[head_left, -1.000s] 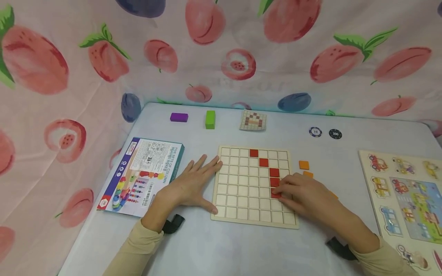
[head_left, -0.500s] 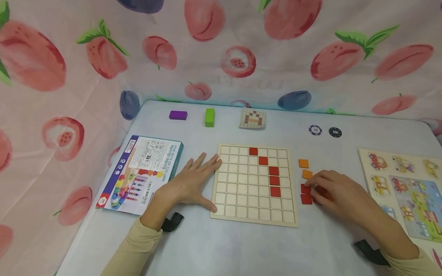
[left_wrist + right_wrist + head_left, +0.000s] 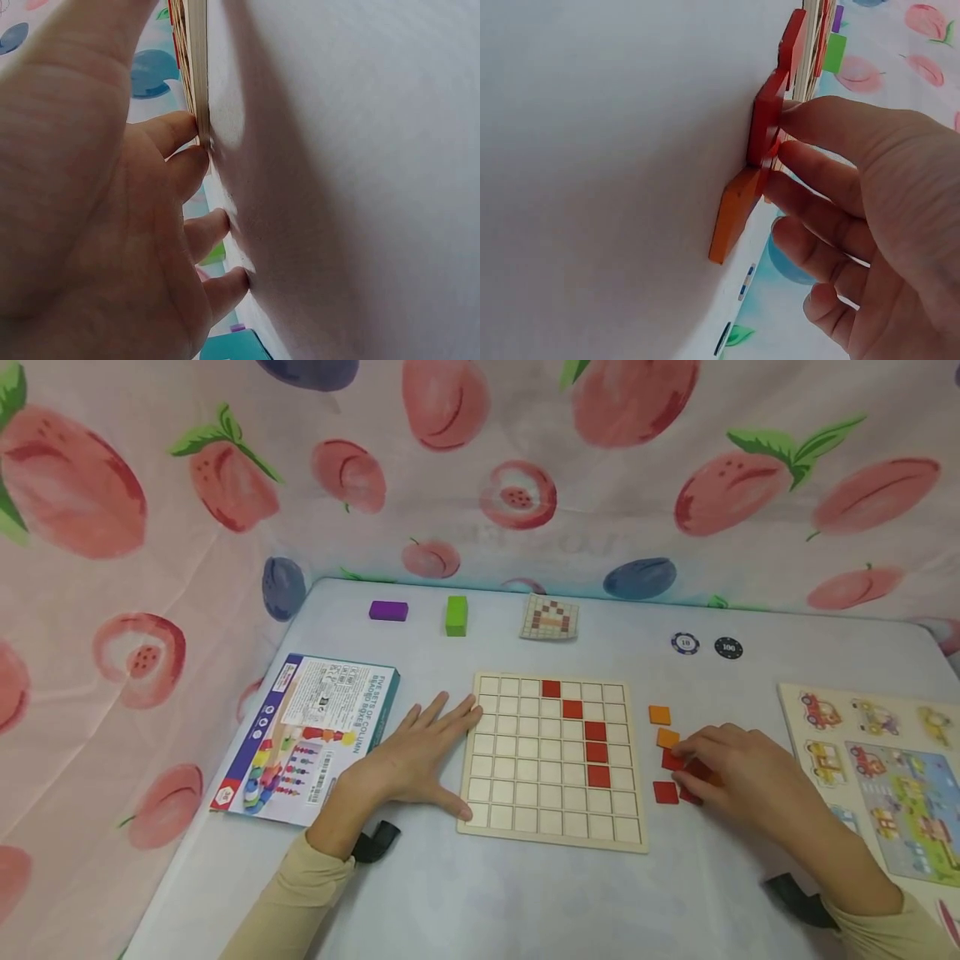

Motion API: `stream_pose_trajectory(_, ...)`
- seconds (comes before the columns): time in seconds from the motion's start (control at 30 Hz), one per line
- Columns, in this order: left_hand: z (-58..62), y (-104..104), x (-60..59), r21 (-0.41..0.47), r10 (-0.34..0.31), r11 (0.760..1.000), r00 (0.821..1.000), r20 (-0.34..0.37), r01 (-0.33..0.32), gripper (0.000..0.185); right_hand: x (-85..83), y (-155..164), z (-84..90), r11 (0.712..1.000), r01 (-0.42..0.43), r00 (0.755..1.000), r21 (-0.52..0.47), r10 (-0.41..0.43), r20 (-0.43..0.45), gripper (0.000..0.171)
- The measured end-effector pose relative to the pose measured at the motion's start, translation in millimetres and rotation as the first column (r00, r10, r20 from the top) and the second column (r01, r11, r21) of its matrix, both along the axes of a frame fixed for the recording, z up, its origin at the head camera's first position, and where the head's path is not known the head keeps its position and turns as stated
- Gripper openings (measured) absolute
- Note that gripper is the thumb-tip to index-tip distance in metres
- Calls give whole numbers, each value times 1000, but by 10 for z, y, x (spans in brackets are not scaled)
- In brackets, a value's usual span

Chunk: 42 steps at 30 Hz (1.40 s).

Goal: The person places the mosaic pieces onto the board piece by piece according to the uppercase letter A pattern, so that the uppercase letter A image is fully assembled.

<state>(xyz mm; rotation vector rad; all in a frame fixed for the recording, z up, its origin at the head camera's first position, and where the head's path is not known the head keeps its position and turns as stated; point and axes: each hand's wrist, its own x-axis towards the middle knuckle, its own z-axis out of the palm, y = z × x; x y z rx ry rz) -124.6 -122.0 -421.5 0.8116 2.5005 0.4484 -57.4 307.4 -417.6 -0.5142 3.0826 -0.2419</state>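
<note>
My left hand point(image 3: 420, 768) spreads at the left edge of the wooden grid board point(image 3: 517, 839), with thumb and index finger touching its rim and the other fingertips on the table. Red squares sit in a bent line in the board's right half, such as the red square point(image 3: 551, 689) at the top. To the right of the board, my right hand point(image 3: 750, 777) pinches a red tile point(image 3: 672, 760) between thumb and index finger, low at the table. A loose red tile point(image 3: 665, 792) lies just in front, and more red shows partly hidden under the hand. Two orange tiles point(image 3: 659, 716) lie behind.
A patterned card point(image 3: 550, 617), green block point(image 3: 456, 616), purple block point(image 3: 388, 611) and two poker chips point(image 3: 728, 647) lie along the back. On the left is a toy box point(image 3: 307, 739); a picture puzzle board point(image 3: 862, 785) lies on the right.
My right hand has left the board and moved right to the loose tiles; since half a second ago, the red tile at its fingertips has shifted slightly right and back. My left hand stays put.
</note>
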Motion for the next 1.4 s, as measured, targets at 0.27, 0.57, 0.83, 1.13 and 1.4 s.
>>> stream_pose_trajectory(0.27,-14,-3,-1,2,-6,1000,1000,-3,6,138,-1,-59,-17,999,33,999,-12,-33,10,27)
stream_pose_trajectory(0.57,-23,-7,-13,-2,-3,1000,1000,-4,3,139,-134,-211,30,998,-16,999,-65,12,-50,29)
stream_pose_trajectory(0.83,-30,-12,-1,-9,0,1000,1000,1,0,139,-552,-751,97,982,-114,993,-152,115,2,21)
stream_pose_trajectory(1.13,-10,-4,-21,2,1,1000,1000,4,-1,138,-986,-1339,104,953,-221,969,-205,239,67,23)
stream_pose_trajectory(1.4,-3,-5,-3,0,4,1000,1000,11,-4,137,-1080,-1486,43,969,-190,974,-158,207,93,23)
